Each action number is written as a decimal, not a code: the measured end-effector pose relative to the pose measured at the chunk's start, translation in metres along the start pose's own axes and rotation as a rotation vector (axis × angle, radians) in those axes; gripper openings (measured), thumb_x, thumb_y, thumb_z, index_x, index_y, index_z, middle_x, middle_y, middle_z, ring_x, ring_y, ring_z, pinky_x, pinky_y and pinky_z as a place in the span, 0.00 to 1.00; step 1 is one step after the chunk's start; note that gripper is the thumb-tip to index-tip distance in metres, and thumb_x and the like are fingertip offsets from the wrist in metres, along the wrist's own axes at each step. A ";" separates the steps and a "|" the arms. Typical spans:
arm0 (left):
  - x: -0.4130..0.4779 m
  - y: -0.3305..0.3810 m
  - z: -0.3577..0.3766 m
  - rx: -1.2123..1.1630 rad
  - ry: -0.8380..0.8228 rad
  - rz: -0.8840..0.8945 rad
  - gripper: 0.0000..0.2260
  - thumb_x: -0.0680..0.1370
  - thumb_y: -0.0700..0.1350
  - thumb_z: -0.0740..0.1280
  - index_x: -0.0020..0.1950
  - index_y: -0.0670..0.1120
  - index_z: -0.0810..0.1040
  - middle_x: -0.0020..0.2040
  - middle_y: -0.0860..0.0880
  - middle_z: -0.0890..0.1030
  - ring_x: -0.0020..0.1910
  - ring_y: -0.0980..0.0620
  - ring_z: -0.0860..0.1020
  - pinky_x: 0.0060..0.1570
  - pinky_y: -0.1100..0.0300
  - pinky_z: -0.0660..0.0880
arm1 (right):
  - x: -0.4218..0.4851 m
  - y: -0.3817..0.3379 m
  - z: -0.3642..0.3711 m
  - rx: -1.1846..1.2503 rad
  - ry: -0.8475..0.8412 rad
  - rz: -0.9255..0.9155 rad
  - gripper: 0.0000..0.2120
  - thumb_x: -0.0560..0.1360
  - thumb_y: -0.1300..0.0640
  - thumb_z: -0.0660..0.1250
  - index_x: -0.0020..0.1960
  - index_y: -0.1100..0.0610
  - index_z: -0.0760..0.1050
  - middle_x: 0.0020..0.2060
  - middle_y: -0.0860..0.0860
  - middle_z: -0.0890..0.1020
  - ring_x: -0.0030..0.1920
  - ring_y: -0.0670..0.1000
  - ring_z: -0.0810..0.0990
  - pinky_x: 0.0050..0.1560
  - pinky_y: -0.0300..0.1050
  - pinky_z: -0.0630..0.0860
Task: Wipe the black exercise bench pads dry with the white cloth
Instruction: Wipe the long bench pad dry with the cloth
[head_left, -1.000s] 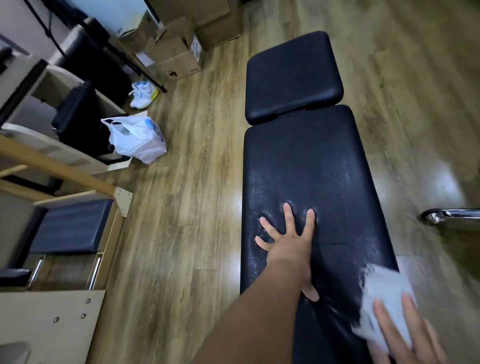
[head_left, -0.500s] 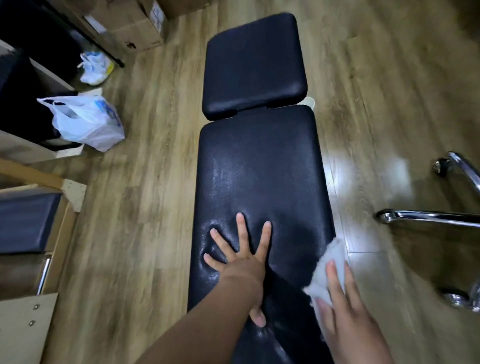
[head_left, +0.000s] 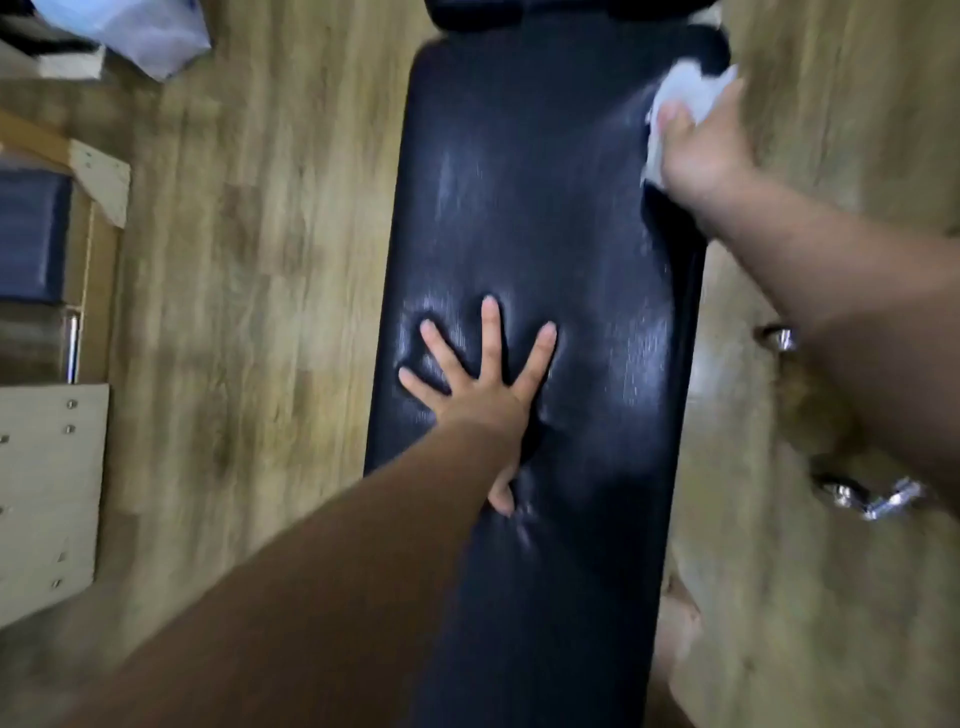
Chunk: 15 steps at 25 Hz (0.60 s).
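Wood floor (head_left: 260, 260); white plastic bag (head_left: 150, 36) top left; wooden frame (head_left: 98, 176) left; chrome legs (head_left: 872, 499) right.

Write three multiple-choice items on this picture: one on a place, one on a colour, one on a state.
1. Where on the pad is the cloth? A. middle B. far right corner C. near left edge
2. What colour is the cloth? A. white B. red C. green
3. How is the left hand? A. a fist B. lifted off the pad C. flat and spread
Answers: 1 B, the right hand holds it there; 2 A, it shows pale against the black pad; 3 C, it dents the pad.
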<state>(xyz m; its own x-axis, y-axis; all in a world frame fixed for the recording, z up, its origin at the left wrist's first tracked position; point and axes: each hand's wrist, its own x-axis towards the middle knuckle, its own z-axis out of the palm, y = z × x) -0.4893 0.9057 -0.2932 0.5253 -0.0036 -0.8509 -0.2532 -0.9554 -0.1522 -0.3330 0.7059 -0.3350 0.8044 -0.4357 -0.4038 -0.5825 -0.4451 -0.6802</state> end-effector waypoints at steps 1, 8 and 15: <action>-0.004 0.001 -0.002 -0.008 0.007 -0.005 0.78 0.49 0.53 0.86 0.61 0.62 0.13 0.59 0.42 0.11 0.60 0.20 0.22 0.56 0.16 0.46 | -0.004 0.003 -0.001 -0.052 -0.017 -0.007 0.26 0.82 0.49 0.54 0.76 0.57 0.56 0.71 0.51 0.69 0.69 0.55 0.68 0.65 0.42 0.62; -0.012 0.001 -0.002 0.008 -0.029 -0.006 0.77 0.51 0.53 0.85 0.59 0.62 0.13 0.62 0.43 0.12 0.64 0.21 0.25 0.59 0.18 0.47 | -0.165 0.081 0.005 -0.076 0.005 0.059 0.29 0.82 0.44 0.51 0.77 0.59 0.52 0.65 0.63 0.74 0.62 0.64 0.74 0.54 0.50 0.68; -0.022 0.003 -0.001 0.124 0.018 -0.025 0.77 0.49 0.60 0.84 0.55 0.58 0.11 0.66 0.40 0.16 0.67 0.18 0.33 0.64 0.22 0.49 | -0.455 0.215 0.019 -0.031 -0.168 0.173 0.32 0.78 0.42 0.50 0.77 0.58 0.55 0.68 0.57 0.72 0.65 0.58 0.72 0.66 0.40 0.64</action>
<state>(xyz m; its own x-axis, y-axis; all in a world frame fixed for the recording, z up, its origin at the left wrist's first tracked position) -0.5008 0.9023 -0.2739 0.5470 0.0136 -0.8370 -0.3373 -0.9115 -0.2353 -0.8224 0.8229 -0.3090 0.6988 -0.3721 -0.6109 -0.7146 -0.4002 -0.5737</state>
